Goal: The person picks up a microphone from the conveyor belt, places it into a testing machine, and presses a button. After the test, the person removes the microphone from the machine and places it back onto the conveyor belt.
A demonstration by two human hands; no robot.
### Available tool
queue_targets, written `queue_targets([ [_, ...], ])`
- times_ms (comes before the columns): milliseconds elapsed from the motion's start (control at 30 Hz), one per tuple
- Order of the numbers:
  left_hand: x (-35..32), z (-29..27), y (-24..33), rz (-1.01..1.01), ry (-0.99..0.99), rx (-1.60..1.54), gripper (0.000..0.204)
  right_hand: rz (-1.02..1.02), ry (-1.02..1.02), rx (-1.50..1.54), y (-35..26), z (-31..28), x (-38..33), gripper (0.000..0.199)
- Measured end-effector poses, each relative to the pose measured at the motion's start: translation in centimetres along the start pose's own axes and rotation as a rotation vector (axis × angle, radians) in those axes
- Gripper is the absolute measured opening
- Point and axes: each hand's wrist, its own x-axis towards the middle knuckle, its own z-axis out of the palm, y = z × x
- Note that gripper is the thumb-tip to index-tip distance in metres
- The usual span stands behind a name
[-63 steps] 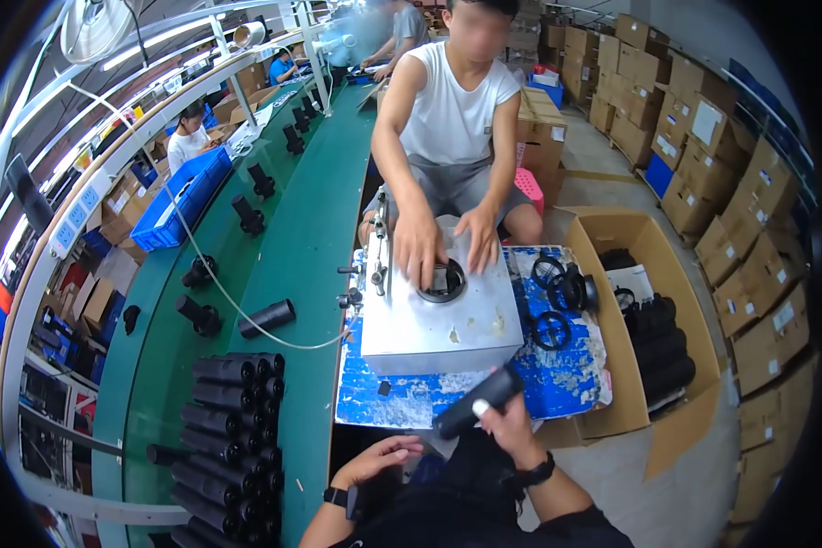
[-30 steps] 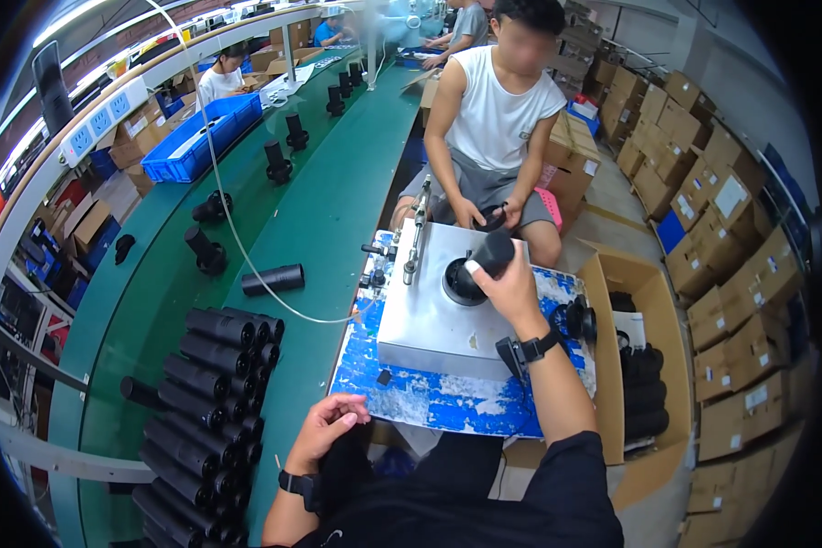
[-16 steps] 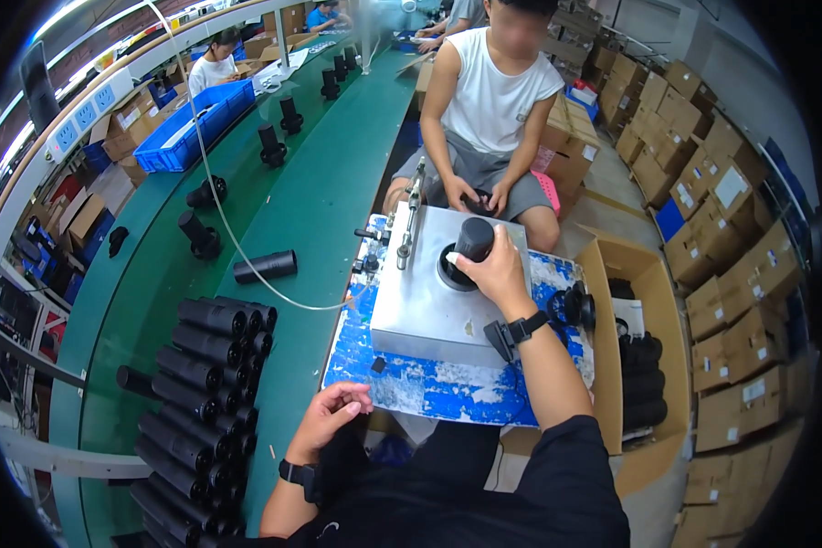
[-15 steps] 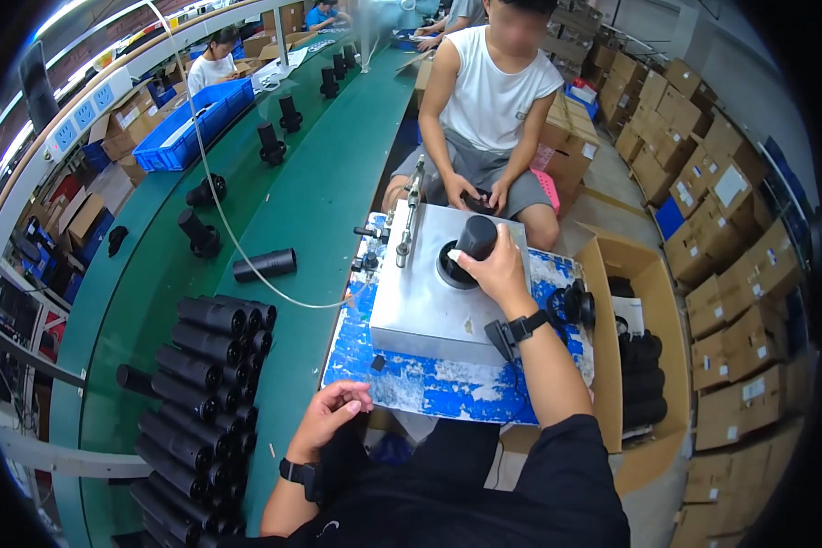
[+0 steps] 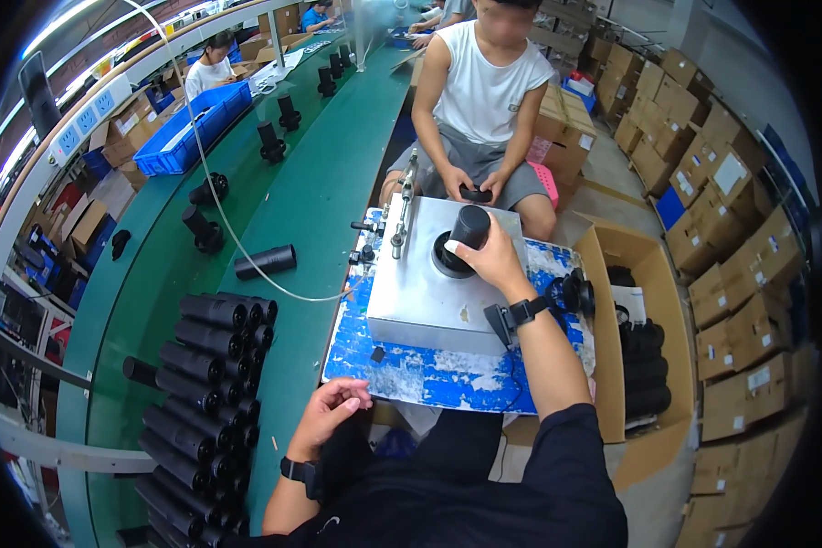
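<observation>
My right hand (image 5: 490,260) is wrapped round a black cylinder (image 5: 472,219), thumb on its near left side. The cylinder leans slightly over a round black-rimmed opening (image 5: 448,260) on top of a silver metal box (image 5: 411,306); its lower end is partly hidden by my thumb and fingers. Off the table's near left corner hovers my left hand (image 5: 331,413), its fingers loosely bent and holding nothing. A small black square piece (image 5: 378,353) lies on the worn blue table (image 5: 429,382), in front of the box.
Stacked black tubes (image 5: 192,402) fill the near green conveyor (image 5: 306,196), with flanged black parts standing farther along. A metal valve fitting (image 5: 402,215) rises at the box's left. Beyond it, a seated co-worker handles a black part (image 5: 475,194). An open carton (image 5: 603,338) stands right.
The cylinder has shifted slightly left and up in the picture, with my right hand still round it. My left hand stays almost in place. The co-worker's hands have moved a little around their black part.
</observation>
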Motion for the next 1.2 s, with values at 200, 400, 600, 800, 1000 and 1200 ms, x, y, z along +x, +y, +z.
queue_targets([
  [200,0.8,0.5,-0.3,0.016,-0.023,0.004,0.03,0.088,-0.429,0.38,0.7,-3.2,3.5,0.066],
  [400,1.6,0.1,0.5,0.035,-0.021,0.016,0.029,0.127,-0.416,0.38,1.5,-2.3,2.3,0.068],
  [600,5.9,-1.5,4.2,0.2,-0.001,0.158,0.026,-0.013,0.035,-0.091,-2.3,-0.2,0.2,0.067],
  [800,9.3,-1.0,6.0,0.278,-0.008,0.174,0.025,0.067,-0.304,-0.094,-1.5,-3.8,3.9,0.068],
  [1000,8.0,-1.5,3.6,0.225,0.032,0.155,0.024,-0.001,-0.255,-0.073,-2.0,-3.1,3.3,0.068],
  [1200,7.0,-2.4,2.5,0.207,0.068,0.121,0.023,-0.033,-0.051,0.025,-0.2,-1.4,1.0,0.067],
])
